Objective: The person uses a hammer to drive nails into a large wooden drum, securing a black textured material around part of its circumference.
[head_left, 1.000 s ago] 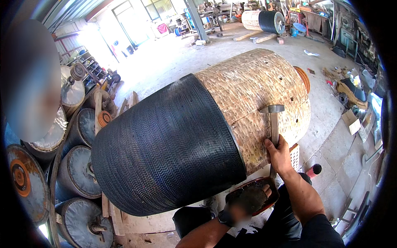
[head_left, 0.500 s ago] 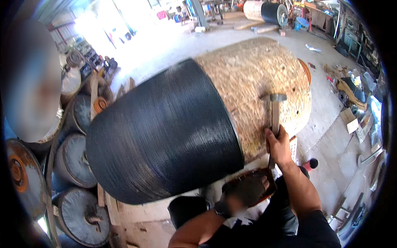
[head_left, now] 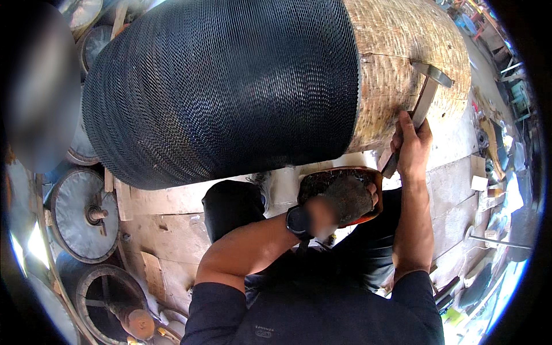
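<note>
My right hand (head_left: pixel 413 146) is closed round the wooden handle of a hammer (head_left: pixel 425 100). The hammer's metal head is up beside the rough tan part of a big drum (head_left: pixel 391 75); from this angle I cannot tell if they touch. Black ridged covering (head_left: pixel 230 92) wraps the rest of the drum. Over my lap, my left hand (head_left: pixel 345 198), in a dark glove with bare fingertips, lies in an orange-rimmed tray (head_left: pixel 376 214) of small dark pieces. Its fingers are bent and pressed together, and what they hold is hidden.
Several metal-ended rollers (head_left: pixel 86 215) stand along the left, with a hollow roller (head_left: pixel 112 305) closest to me. At right, cardboard scraps (head_left: pixel 478 174), plastic and a metal rod (head_left: pixel 500 242) lie on the floor. A blurred shape covers the upper left.
My view has tipped downward, so the drum sits higher and more of my lap shows. The hammer now leans to the right. My left hand stays in the tray.
</note>
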Motion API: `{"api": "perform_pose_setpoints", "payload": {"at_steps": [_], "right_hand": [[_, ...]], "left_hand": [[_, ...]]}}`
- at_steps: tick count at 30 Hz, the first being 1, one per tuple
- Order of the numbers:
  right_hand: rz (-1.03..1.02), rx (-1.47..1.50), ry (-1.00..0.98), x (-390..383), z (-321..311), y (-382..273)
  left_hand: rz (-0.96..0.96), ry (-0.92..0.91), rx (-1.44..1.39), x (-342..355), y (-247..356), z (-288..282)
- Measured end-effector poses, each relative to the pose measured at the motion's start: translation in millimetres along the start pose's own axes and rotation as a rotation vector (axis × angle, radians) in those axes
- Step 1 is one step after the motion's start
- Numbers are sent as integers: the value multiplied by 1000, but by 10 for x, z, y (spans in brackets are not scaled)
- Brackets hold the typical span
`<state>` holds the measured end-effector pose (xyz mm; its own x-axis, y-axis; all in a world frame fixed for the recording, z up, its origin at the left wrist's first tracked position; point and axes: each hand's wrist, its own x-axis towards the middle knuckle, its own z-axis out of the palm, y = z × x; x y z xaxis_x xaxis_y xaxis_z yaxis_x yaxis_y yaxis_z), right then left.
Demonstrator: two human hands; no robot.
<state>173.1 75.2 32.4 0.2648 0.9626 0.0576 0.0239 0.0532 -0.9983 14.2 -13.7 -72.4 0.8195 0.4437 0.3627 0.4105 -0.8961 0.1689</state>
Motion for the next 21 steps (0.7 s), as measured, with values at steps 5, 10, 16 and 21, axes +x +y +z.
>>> {"api": "perform_pose_setpoints", "payload": {"at_steps": [5, 10, 16, 21], "right_hand": [[6, 23, 25, -18, 16, -16], [29, 4, 56, -21, 58, -65], [31, -37, 46, -35, 40, -90], [27, -44, 38, -51, 41, -113]], "left_hand": [[-61, -123, -58, 107, 32, -652], [-174, -206, -156, 121, 66, -921], [-329, -244, -226, 295, 122, -571], [-339, -168, -226, 252, 88, -255]]}}
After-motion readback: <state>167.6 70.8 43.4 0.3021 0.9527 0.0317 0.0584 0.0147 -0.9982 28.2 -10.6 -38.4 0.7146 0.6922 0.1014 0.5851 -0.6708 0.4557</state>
